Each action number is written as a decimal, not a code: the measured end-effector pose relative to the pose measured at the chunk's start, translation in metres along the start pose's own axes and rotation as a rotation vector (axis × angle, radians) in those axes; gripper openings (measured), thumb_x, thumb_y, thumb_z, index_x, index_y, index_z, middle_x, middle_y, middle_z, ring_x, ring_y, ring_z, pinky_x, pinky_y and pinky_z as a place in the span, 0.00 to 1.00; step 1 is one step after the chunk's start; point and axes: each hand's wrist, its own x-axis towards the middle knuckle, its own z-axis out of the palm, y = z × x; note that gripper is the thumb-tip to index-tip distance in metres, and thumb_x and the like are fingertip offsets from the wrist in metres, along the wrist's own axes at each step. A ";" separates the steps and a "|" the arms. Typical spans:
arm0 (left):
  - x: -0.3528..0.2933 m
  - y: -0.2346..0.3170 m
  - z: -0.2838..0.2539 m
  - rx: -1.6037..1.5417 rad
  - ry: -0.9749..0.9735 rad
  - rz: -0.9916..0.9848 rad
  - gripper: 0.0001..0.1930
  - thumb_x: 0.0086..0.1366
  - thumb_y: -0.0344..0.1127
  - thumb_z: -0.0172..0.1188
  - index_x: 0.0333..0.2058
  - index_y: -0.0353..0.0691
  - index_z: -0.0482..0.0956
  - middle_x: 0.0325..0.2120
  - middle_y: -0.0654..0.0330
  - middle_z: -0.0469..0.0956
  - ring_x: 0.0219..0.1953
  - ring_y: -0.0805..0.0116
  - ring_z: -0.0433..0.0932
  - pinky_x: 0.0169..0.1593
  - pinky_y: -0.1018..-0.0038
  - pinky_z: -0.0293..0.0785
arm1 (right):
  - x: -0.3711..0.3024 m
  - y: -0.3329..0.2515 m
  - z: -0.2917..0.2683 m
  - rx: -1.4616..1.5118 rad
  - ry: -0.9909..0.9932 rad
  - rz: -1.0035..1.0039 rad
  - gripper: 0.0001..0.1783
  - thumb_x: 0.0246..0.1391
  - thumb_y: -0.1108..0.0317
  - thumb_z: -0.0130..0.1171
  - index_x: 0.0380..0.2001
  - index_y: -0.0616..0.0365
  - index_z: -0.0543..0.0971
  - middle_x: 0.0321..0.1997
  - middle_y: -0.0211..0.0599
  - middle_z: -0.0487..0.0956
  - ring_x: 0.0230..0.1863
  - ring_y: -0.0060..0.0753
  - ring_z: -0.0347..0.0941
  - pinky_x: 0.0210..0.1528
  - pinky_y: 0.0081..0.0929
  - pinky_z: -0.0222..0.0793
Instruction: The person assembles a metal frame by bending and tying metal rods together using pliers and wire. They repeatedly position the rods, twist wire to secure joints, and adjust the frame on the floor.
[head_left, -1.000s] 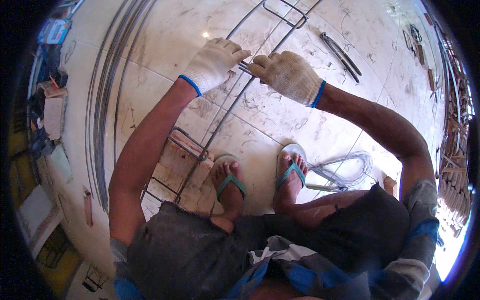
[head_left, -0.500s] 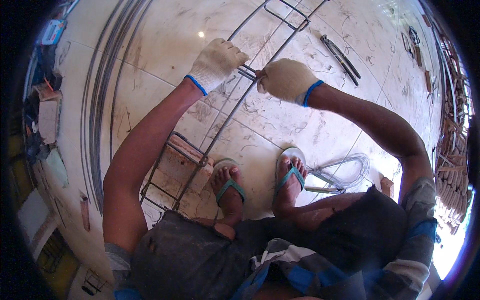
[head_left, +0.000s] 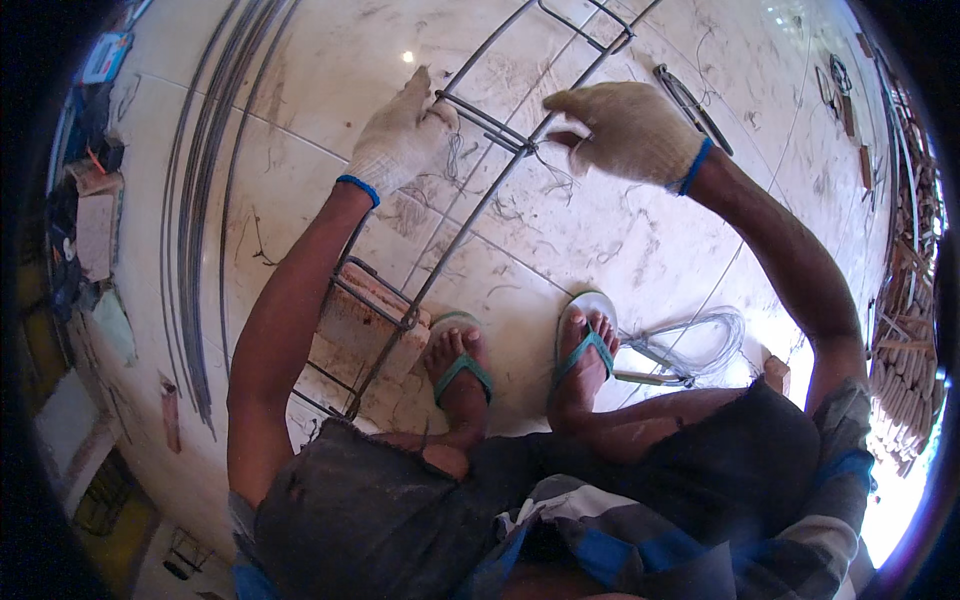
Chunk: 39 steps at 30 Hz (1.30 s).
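A long steel rebar cage [head_left: 468,228] crosses the floor diagonally ahead of me, its rods joined by bent rectangular stirrups. My left hand [head_left: 402,135], in a cream knitted glove with a blue cuff, is beside the cage's left rod, by one end of a stirrup [head_left: 485,118]. Its fingers stretch forward with the thumb apart. Thin wire [head_left: 455,155] shows next to that hand; whether it touches is unclear. My right hand [head_left: 635,130], gloved alike, hovers right of the stirrup's other corner, thumb and forefinger apart. A short tie wire [head_left: 545,150] sticks out from that corner.
Bricks [head_left: 375,325] lie under the cage's near end, beside my sandalled feet. Long-handled cutters [head_left: 692,108] rest at the upper right. A coil of thin wire [head_left: 705,340] lies right of my feet. Several long rods [head_left: 200,200] run along the left floor.
Both hands have come off the stirrup and moved apart, left hand leftward and right hand rightward. The stirrup and its corner are now uncovered. The cage has shifted slightly.
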 end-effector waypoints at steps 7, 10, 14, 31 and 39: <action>0.019 0.006 0.012 -0.290 -0.213 -0.187 0.29 0.76 0.60 0.48 0.45 0.37 0.83 0.40 0.37 0.84 0.48 0.39 0.83 0.52 0.54 0.76 | 0.009 -0.051 0.011 -0.252 -0.037 -0.060 0.20 0.47 0.57 0.76 0.34 0.60 0.81 0.25 0.44 0.83 0.34 0.45 0.86 0.37 0.41 0.81; 0.033 -0.015 0.029 -0.278 -0.204 -0.149 0.27 0.79 0.57 0.48 0.52 0.38 0.82 0.38 0.56 0.82 0.40 0.63 0.78 0.44 0.67 0.75 | 0.007 -0.047 0.032 -0.328 -0.020 -0.106 0.15 0.45 0.63 0.73 0.33 0.59 0.81 0.24 0.45 0.83 0.34 0.47 0.85 0.36 0.41 0.81; 0.030 -0.003 0.026 -0.333 -0.233 -0.085 0.20 0.72 0.34 0.55 0.60 0.34 0.73 0.48 0.54 0.82 0.49 0.59 0.82 0.60 0.61 0.79 | -0.001 -0.037 0.042 -0.293 -0.012 -0.133 0.13 0.46 0.63 0.72 0.33 0.58 0.81 0.25 0.46 0.83 0.34 0.50 0.85 0.38 0.43 0.81; 0.053 -0.070 0.047 -0.473 -0.280 -0.284 0.35 0.78 0.64 0.48 0.73 0.47 0.68 0.62 0.57 0.76 0.61 0.66 0.74 0.62 0.67 0.72 | -0.036 -0.040 0.081 1.312 -0.040 0.486 0.23 0.74 0.50 0.46 0.47 0.55 0.84 0.31 0.28 0.83 0.29 0.26 0.78 0.33 0.29 0.75; 0.038 -0.049 0.021 -0.352 -0.293 -0.288 0.39 0.77 0.68 0.45 0.70 0.39 0.70 0.50 0.58 0.84 0.41 0.77 0.76 0.49 0.76 0.70 | -0.242 -0.064 0.123 0.487 0.413 0.744 0.22 0.61 0.59 0.65 0.56 0.53 0.82 0.54 0.43 0.84 0.61 0.43 0.76 0.68 0.45 0.66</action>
